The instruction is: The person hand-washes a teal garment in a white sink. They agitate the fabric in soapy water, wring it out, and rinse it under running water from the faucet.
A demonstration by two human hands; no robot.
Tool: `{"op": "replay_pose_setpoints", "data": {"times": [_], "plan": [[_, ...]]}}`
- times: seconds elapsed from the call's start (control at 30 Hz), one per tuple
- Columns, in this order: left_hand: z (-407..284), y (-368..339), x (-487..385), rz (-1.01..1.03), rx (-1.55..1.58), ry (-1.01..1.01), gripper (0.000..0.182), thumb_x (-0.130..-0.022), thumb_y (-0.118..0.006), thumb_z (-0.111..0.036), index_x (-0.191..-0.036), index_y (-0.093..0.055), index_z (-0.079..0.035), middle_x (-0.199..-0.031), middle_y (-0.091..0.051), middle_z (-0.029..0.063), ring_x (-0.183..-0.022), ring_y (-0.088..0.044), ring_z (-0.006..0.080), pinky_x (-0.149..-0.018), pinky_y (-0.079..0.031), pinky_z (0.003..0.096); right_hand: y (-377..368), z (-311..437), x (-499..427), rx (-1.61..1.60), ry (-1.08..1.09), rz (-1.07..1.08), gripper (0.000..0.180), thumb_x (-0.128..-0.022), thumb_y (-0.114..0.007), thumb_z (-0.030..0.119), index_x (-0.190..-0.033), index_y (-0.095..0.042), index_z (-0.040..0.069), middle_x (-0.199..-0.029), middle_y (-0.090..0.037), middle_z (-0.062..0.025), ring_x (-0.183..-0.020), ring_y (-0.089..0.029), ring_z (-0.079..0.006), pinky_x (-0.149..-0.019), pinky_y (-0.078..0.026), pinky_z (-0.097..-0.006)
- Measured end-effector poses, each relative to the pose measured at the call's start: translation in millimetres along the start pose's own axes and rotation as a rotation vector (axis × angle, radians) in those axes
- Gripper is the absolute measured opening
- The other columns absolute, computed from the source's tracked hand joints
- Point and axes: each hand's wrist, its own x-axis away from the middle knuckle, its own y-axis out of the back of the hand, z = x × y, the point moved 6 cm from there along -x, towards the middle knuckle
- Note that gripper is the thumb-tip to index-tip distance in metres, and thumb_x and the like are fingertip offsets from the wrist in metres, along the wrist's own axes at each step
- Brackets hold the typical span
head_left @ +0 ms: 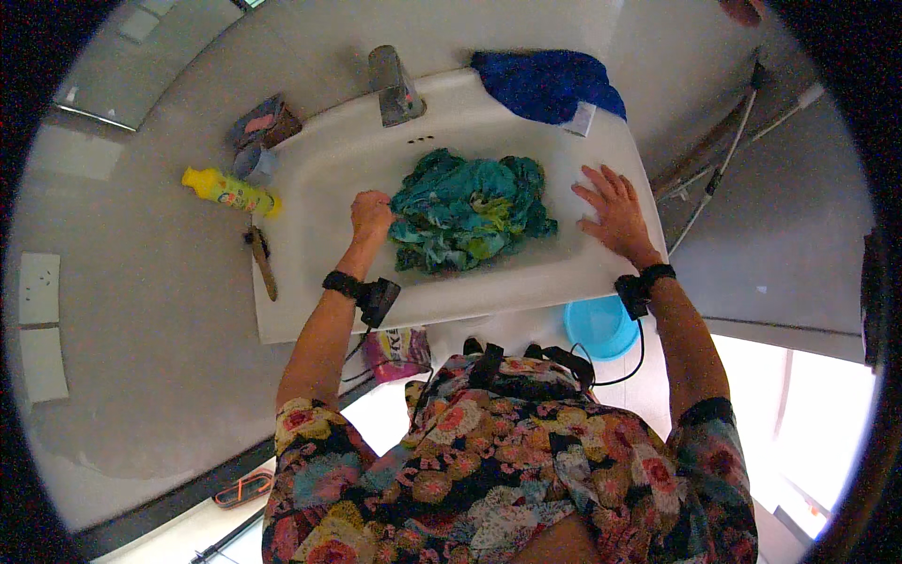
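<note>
A bunched teal-green patterned cloth (468, 211), wet-looking and with yellow-green patches, lies in the basin of a white washbasin (320, 310). At the cloth's left edge is my left hand (371, 217), fingers curled closed, seemingly pinching a bit of its border. My right hand (614, 211) is spread open over the basin's right side, apart from the cloth and holding nothing. Whether its palm rests on the ceramic cannot be told. Behind the cloth stands a metal faucet (398, 92).
Dark blue cloth (542, 84) drapes over the back right corner. At left are a yellow bottle (231, 192), a cup (254, 163), a small box (264, 125) and a wooden-handled brush (262, 264). Below sit a blue basin (601, 328) and a purple packet (398, 352). Poles (715, 176) lean right.
</note>
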Motion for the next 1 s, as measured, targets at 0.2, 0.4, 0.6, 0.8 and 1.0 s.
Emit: {"op": "replay_pose_setpoints", "data": {"times": [0.2,0.4,0.6,0.8,1.0], "plan": [[-9,47,-6,-0.200,0.775,-0.046,0.021,-0.069,-0.076,0.000,-0.091,-0.076,-0.002,-0.096,-0.073,0.0156,-0.085,-0.067,0.0275,-0.084,-0.054,0.0366,0,0,0,-0.031,0.011,-0.011,0.062,-0.079,-0.076,0.028,-0.138,-0.057,0.023,-0.160,-0.035,-0.0034,-0.149,-0.027,-0.0326,-0.122,-0.018,-0.0523],[24,42,-27,-0.070,0.148,0.079,0.020,-0.076,-0.072,-0.008,-0.090,-0.072,0.005,-0.100,-0.070,0.0274,-0.091,-0.067,0.0394,-0.086,-0.054,0.0431,1,0,0,-0.038,0.001,-0.003,0.063,-0.077,-0.076,0.030,-0.137,-0.058,0.022,-0.160,-0.035,-0.0038,-0.149,-0.027,-0.0328,-0.122,-0.018,-0.0524],[-27,93,-15,-0.421,-0.146,-0.097,0.051,-0.080,-0.070,-0.013,-0.124,-0.059,0.009,-0.129,-0.057,0.0314,-0.127,-0.050,0.0462,-0.109,-0.040,0.0491,4,1,0,-0.035,0.025,-0.042,0.064,-0.078,-0.079,0.032,-0.138,-0.057,0.023,-0.159,-0.037,-0.0032,-0.148,-0.029,-0.0350,-0.121,-0.021,-0.0547],[-156,163,-29,-0.640,-0.312,-0.478,0.056,-0.078,-0.071,-0.009,-0.130,-0.054,0.003,-0.135,-0.053,0.0264,-0.128,-0.050,0.0423,-0.107,-0.040,0.0521,3,3,1,-0.016,0.029,-0.028,0.066,-0.076,-0.079,0.033,-0.138,-0.057,0.023,-0.159,-0.036,-0.0031,-0.148,-0.029,-0.0355,-0.121,-0.021,-0.0545],[-166,149,-77,-0.500,-0.608,-0.559,0.038,-0.077,-0.070,-0.006,-0.114,-0.060,-0.001,-0.113,-0.064,0.0161,-0.108,-0.063,0.0338,-0.089,-0.050,0.0497,0,1,1,0.008,0.020,-0.021,0.065,-0.077,-0.078,0.033,-0.137,-0.057,0.023,-0.160,-0.036,-0.0026,-0.148,-0.028,-0.0344,-0.121,-0.020,-0.0537]]}}
